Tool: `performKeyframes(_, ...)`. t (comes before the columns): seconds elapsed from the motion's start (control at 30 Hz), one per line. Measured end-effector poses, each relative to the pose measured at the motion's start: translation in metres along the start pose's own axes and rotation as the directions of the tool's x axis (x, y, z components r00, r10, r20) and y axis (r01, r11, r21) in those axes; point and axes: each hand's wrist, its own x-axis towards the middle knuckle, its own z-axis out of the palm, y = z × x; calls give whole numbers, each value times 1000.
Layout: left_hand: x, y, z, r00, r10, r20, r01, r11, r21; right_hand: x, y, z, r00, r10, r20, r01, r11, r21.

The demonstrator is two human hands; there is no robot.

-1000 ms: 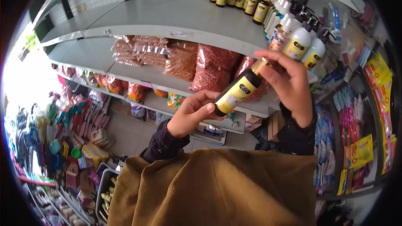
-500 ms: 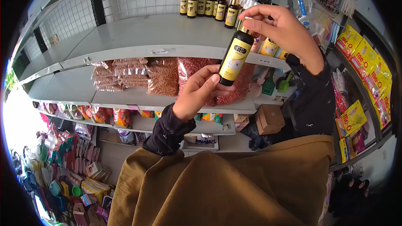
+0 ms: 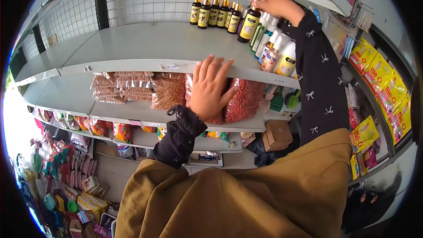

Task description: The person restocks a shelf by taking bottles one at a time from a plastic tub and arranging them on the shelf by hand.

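Note:
A black bottle with a yellow label and gold cap (image 3: 249, 26) stands upright on the upper grey shelf (image 3: 145, 39), at the right end of a row of similar bottles (image 3: 203, 13). The fingers of my right hand (image 3: 275, 4) pinch its cap from above. My left hand (image 3: 207, 89) is spread and holds nothing; its fingertips are at the shelf's front edge, in front of bags of red pellets (image 3: 243, 99). Spray and pump bottles (image 3: 270, 57) stand just right of the black bottle.
Bags of brown pellets (image 3: 169, 90) lie on the shelf below. Cardboard boxes (image 3: 277, 135) are stacked lower right. Yellow packets (image 3: 380, 77) hang on the right-hand rack. Assorted goods (image 3: 79, 167) fill the lower left. A wire grid (image 3: 150, 0) backs the upper shelf.
The bottle that both hands held in front of the shelf now stands on it. My left hand has let go and opened; my right hand has moved up and back with the bottle.

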Motion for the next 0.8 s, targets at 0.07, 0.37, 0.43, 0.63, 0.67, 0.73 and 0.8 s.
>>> performKeyframes(0.07,-3,-5,2,1000,-9,21,9,1000,22,21,19,12,999,36,14,-35,998,-59)
performKeyframes(0.37,-7,-11,12,1000,-10,-3,10,1000,25,55,28,34,911,349,218,-287,919,-271)
performKeyframes(0.43,-6,-11,13,1000,-4,-12,5,1000,18,58,29,36,895,366,255,-291,912,-289)
performKeyframes(0.63,-6,-12,13,1000,3,-19,-2,1000,9,62,35,45,881,386,275,-294,900,-322)
performKeyframes(0.67,-7,-12,12,1000,10,-23,-10,1000,9,62,34,46,879,387,279,-292,899,-326)
performKeyframes(0.73,-7,-13,11,999,14,-29,-14,1000,9,63,33,48,875,388,289,-289,898,-333)
performKeyframes(0.8,-7,-13,10,1000,15,-18,-15,1000,-4,64,33,49,873,388,296,-274,891,-362)
